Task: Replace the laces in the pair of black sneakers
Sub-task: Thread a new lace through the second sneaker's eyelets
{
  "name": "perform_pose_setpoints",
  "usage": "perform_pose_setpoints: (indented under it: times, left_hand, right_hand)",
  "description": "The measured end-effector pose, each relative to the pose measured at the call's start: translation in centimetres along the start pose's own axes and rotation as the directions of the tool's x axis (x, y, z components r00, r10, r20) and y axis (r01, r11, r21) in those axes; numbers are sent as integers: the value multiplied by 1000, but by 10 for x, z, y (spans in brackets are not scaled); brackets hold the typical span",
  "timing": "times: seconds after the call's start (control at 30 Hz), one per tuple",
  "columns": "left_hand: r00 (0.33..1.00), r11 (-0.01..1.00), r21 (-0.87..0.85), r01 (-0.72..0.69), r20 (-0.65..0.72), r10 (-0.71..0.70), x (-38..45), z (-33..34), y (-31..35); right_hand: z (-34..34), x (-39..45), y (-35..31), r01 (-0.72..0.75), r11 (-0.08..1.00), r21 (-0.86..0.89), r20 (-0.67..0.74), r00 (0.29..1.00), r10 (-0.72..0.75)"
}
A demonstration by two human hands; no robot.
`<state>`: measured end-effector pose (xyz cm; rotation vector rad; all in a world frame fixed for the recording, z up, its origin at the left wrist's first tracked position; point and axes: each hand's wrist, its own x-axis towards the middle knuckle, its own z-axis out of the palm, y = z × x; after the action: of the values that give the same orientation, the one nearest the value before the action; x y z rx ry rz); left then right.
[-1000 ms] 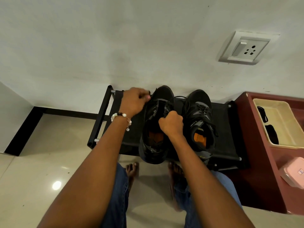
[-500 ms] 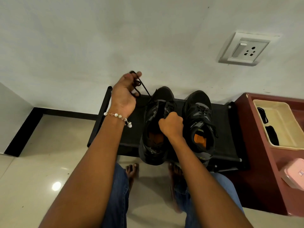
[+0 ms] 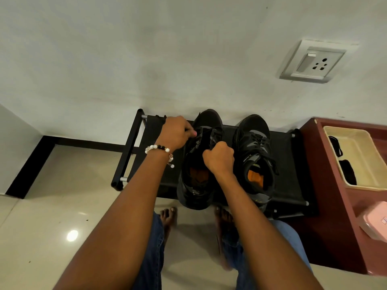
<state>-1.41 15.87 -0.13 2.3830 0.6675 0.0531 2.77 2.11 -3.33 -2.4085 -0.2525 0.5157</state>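
Two black sneakers with orange insoles stand side by side on a low black rack [image 3: 289, 164]. The left sneaker [image 3: 196, 185] is the one under my hands. My left hand [image 3: 177, 132], wearing a bead bracelet, pinches the black lace [image 3: 206, 133] at the shoe's left eyelets. On the tongue area rests my right hand [image 3: 219, 158], curled in a fist and gripping the shoe's upper. The right sneaker [image 3: 254, 158] is fully laced and untouched.
A maroon cabinet [image 3: 335, 206] stands right of the rack, carrying a cream tray [image 3: 364, 162] with black laces [image 3: 346, 170] and a pink box [image 3: 374, 222]. The wall with a socket plate [image 3: 312, 61] is directly behind. My bare feet [image 3: 169, 214] are on the tiled floor.
My left hand, which had pulled the lace up and away toward the wall, has come back down to the left sneaker's eyelets. My right hand has stayed on the shoe.
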Motion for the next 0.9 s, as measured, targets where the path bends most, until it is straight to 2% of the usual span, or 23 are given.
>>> perform_pose_setpoints:
  times: [0.07,0.13,0.17,0.2,0.23,0.27,0.3,0.33,0.4,0.47,0.53,0.57,0.63,0.7,0.73,0.77,0.8,0.83,0.9]
  left_hand:
    - [998,993,110,37,50,-43,2,2,-1]
    - [998,980,189,60,18,-64,2,2,-1]
    - [997,982,171,77,-12,-76,1,2,-1]
    - [995,992,83,100,-40,-97,2,0,-2]
    - [987,986,-92,141,-60,-147,2,-3,-2]
    - [973,926,-326,190,-63,-222,3,-7,-2]
    - [954,798,-564,213,-57,-295,3,-13,-2]
    - [936,628,-753,196,-46,-348,3,-19,-3]
    - [918,280,-954,110,-11,-397,0,-30,-7]
    - [920,-24,-997,69,73,-386,-4,-34,-8]
    - [934,-301,-953,44,147,-327,-7,-33,-3]
    - [937,-392,-920,23,157,-312,-8,-32,1]
    - [932,-484,-875,0,176,-318,-8,-29,7]
    - [916,-510,-860,4,208,-343,-7,-28,7]
    - [905,-495,-868,20,227,-360,-8,-28,5]
    - [890,-438,-897,51,240,-388,-7,-27,1]
    - [869,-334,-937,100,246,-429,-6,-26,-3]
    - [842,-187,-968,167,239,-483,-5,-23,-8]
    - [798,153,-929,336,194,-571,-4,-17,-15]
  right_hand:
    - [1,0,0,-6,1000,24,-10,1000,6]
    - [1,-1,1,-14,999,44,-20,1000,15]
    - [1,-1,1,-15,999,46,-22,1000,16]
    - [0,-1,2,-14,999,42,-22,1000,15]
    - [-1,-1,2,-15,999,38,-21,1000,16]
    - [-2,-1,3,-19,999,34,-19,1000,20]
    - [-2,0,4,-21,999,28,-18,1000,22]
    - [-2,0,4,-22,1000,20,-19,1000,23]
    - [-1,1,5,-19,1000,-3,-27,999,19]
    - [2,1,5,-3,1000,-28,-41,999,2]
    - [4,1,5,19,998,-54,-52,998,-22]
    - [5,1,5,26,997,-71,-56,998,-30]
    - [7,2,6,26,995,-99,-63,997,-33]
    - [6,2,6,21,995,-101,-66,997,-28]
    - [6,2,5,19,995,-94,-62,998,-24]
    - [6,1,5,23,996,-87,-59,998,-28]
    - [6,2,5,20,996,-82,-51,998,-25]
    - [7,3,5,23,997,-76,-51,998,-27]
    - [9,3,4,16,998,-68,-55,998,-20]
